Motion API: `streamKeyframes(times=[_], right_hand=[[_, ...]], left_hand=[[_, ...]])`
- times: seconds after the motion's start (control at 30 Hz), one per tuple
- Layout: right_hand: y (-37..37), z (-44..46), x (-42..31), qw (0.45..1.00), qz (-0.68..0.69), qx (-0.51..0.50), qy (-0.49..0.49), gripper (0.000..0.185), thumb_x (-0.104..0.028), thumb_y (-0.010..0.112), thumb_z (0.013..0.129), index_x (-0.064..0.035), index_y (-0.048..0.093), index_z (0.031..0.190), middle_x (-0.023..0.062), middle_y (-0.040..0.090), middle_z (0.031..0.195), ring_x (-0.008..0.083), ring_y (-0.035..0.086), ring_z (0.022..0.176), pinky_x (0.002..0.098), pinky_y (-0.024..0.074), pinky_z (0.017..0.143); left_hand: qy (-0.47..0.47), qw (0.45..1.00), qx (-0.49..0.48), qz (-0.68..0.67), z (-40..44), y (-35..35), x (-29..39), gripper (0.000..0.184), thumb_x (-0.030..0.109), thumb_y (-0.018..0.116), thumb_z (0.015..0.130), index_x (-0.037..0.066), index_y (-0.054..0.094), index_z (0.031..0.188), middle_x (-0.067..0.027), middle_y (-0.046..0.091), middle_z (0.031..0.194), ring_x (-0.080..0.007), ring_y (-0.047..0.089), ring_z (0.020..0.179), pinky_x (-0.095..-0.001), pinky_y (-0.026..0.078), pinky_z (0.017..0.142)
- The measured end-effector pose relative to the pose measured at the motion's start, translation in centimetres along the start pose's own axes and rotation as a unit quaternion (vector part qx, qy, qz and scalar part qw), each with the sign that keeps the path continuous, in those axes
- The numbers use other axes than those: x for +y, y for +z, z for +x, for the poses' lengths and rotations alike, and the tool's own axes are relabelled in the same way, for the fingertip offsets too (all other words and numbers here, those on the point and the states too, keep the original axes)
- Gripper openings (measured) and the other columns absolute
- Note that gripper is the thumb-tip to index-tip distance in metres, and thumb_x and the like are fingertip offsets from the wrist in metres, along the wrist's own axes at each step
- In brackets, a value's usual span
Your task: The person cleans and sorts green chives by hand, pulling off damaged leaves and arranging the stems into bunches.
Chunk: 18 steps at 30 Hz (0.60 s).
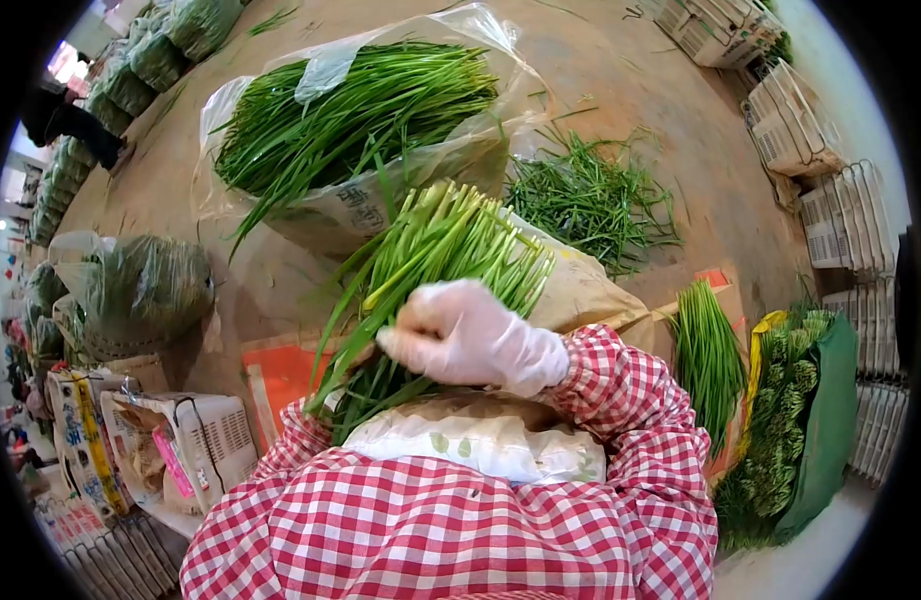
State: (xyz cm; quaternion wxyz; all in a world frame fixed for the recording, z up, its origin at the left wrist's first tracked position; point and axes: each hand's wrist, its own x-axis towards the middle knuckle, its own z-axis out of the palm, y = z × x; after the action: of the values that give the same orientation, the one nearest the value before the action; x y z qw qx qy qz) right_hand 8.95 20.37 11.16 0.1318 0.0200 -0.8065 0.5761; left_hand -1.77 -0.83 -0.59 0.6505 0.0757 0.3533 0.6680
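A person in a checked shirt [451, 530] has a bunch [461, 235] of long green leaves close to the body, in the middle of the scene, with its pale ends pointing far. The right hand [471, 335], in a thin white glove, is over the near part of the bunch. Its fingers are curled well in, but they are blurry, so one cannot tell if they pinch any leaves. The left hand is hidden under the leaves, so its fingers cannot be seen; only the left sleeve [291, 445] shows.

Just past the bunch is a big clear bag [311, 215] full of more leaves [371, 110]. To its right, a messy heap [591, 200] lies on the floor. A smaller bunch [708, 355] lies near, on the right.

The middle bunch looks loose, so a weak grip could let leaves slide out and get mixed into the heap. Squeezing too hard could bend the thin leaves. Long ones on the left could catch on the bag's soft edge.
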Motion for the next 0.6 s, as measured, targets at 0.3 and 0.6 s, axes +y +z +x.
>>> streamKeyframes(times=[0.3,0.6], right_hand=[[2.9,-0.5,-0.6,0.935,-0.33,-0.059,-0.116,0.028,-0.021,0.06,0.078,-0.0047,0.058,0.056,0.0105,0.053,0.052,0.024,0.055,0.047,0.0373,0.0439,0.047],[-5.8,1.2,-1.4,0.829,0.557,0.017,-0.048,0.02,-0.021,0.061,0.085,-0.0061,0.062,0.072,0.0036,0.063,0.071,0.011,0.06,0.066,0.0249,0.052,0.062]], left_hand=[[0.001,1.0,-0.012,0.016,1.3,0.3,-0.3,0.044,0.03,0.059,0.088,0.007,0.05,0.124,-0.0043,0.058,0.114,-0.0122,0.055,0.102,-0.0275,0.044,0.091],[0.005,1.0,-0.006,0.016,1.2,0.7,-0.3,0.045,0.03,0.059,0.088,0.007,0.05,0.124,-0.0045,0.058,0.114,-0.0124,0.055,0.102,-0.0277,0.044,0.091]])
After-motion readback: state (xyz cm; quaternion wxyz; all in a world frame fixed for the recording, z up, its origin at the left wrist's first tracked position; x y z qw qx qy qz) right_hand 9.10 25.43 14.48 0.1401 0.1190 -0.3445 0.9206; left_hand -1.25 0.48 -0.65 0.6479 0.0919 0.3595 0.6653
